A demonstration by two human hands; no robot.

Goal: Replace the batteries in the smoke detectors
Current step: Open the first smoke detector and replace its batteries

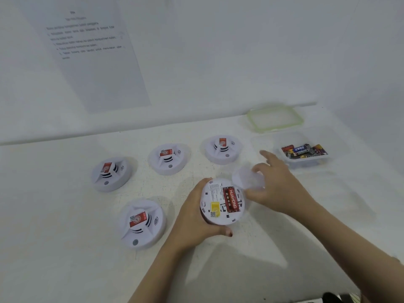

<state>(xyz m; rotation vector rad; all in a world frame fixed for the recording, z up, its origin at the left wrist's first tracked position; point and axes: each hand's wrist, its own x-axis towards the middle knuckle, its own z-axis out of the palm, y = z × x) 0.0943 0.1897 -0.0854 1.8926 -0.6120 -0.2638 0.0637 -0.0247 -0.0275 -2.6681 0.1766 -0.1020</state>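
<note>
A white bench (65, 215) with a finely speckled top meets a plain white wall. The opened smoke detector (222, 202) is just above the bench near its middle, underside up, cupped in the left grip (194, 217), whose fingers curl round its left rim and whose thumb is at its near edge. In its bay lies a red battery (231, 199) printed HUAHONG, with a yellow sticker (215, 207) beside it. Just right of this detector, the right grip (277, 184) pinches a round translucent cover (247, 178), with the forefinger sticking out.

Left of and behind the detector, four closed smoke detectors (142, 223) sit face up, each with a red label whose print is too small to read. To its far right a clear tub (323, 159) holds loose batteries (303, 152), one apparently marked EVEREADY, and beyond it lies a green-rimmed lid (275, 118). High on the wall behind and to the detector's left, a printed sheet (94, 62) carries blurred lines.
</note>
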